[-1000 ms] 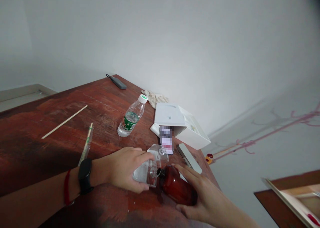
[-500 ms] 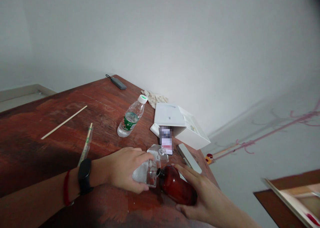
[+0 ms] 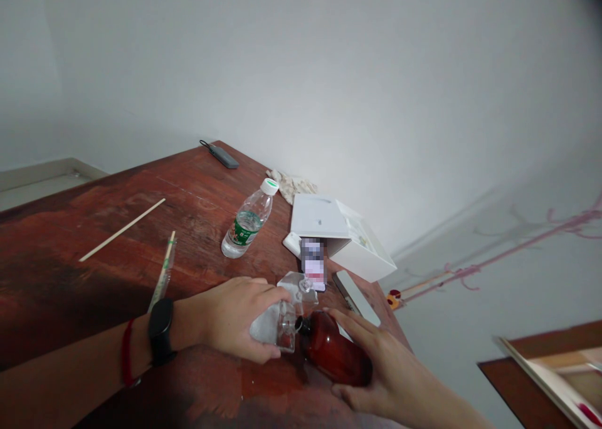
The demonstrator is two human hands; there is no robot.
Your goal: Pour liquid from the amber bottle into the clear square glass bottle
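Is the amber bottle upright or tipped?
Tipped: the right hand holds the amber bottle with its neck pointing sideways, toward the clear container.

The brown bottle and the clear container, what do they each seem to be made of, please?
The brown bottle looks like smooth, glossy tinted plastic or glass; bright reflections on its rounded side fit either. The clear container seems to be rigid, shiny transparent plastic, its angular edges catching the light, though glass cannot be ruled out.

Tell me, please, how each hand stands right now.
Left hand: closed, holding a clear container.
Right hand: closed around a tilted brown bottle, its open mouth toward the container.
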